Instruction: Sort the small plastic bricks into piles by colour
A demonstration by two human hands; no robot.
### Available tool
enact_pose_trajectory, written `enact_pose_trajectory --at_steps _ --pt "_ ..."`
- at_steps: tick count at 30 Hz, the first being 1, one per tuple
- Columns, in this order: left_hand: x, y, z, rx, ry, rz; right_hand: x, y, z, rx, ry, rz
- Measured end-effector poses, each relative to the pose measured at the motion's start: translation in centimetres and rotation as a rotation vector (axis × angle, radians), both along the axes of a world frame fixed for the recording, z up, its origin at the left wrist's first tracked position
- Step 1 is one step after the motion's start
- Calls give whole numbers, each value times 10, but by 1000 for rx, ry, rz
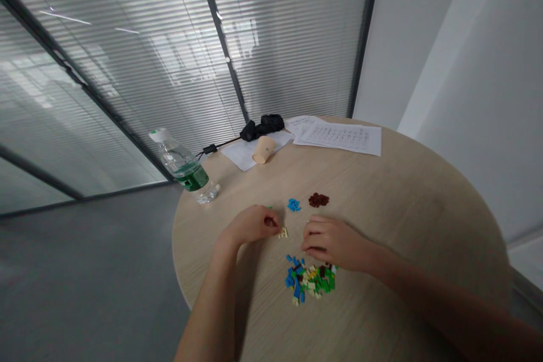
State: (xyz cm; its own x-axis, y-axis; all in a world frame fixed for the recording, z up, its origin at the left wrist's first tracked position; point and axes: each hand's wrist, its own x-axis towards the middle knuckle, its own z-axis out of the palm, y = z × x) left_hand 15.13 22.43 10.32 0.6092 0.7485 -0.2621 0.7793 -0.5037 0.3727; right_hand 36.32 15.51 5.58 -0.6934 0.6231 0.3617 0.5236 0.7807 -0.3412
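Note:
My left hand (255,223) is at the left edge of a small cluster of cream toy bricks (283,233), thumb and forefinger pinched together. Whatever is between those fingertips is too small to make out. To the right, my right hand (330,241) has its fingers curled together low over the table, and their contents are hidden. Just below it lies a mixed pile of toy bricks (311,280) in blue, green, cream, yellow and brown. Beyond the hands are a small heap of blue bricks (293,205) and one of dark brown bricks (318,199). A bit of green shows behind my left hand.
The round wooden table (407,192) carries a clear water bottle (186,169) with a green label at its left edge. A paper cup (263,149) lies on its side near a black folded umbrella (267,125). Printed sheets (343,137) lie along the back, before a blinded glass wall.

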Motion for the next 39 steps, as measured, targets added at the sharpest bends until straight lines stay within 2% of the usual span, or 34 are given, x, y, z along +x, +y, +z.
enact_pose_trajectory --at_steps 5,11,13,20,24,28,31,34,39 --pt "4 -1 3 -1 -142 27 0 0 3 10 36 -34" --pt "25 -13 3 -232 -469 -91 6 1 13 125 317 -225" --pt "30 -16 1 -263 -511 -113 7 1 16 157 350 -235" --pt "37 -16 -6 -284 -592 -58 8 2 15 188 396 -202" --pt "30 -13 -3 -236 -516 -75 9 3 12 183 386 -158" --pt "14 -5 0 4 -202 -64 9 2 10 131 306 -108" --pt "3 1 1 85 -51 -30 7 0 8 40 187 -25" --pt "-1 3 0 107 -18 -37 2 -2 5 -32 94 47" --pt "-1 3 -2 119 -5 -54 -2 -5 1 -46 45 96"
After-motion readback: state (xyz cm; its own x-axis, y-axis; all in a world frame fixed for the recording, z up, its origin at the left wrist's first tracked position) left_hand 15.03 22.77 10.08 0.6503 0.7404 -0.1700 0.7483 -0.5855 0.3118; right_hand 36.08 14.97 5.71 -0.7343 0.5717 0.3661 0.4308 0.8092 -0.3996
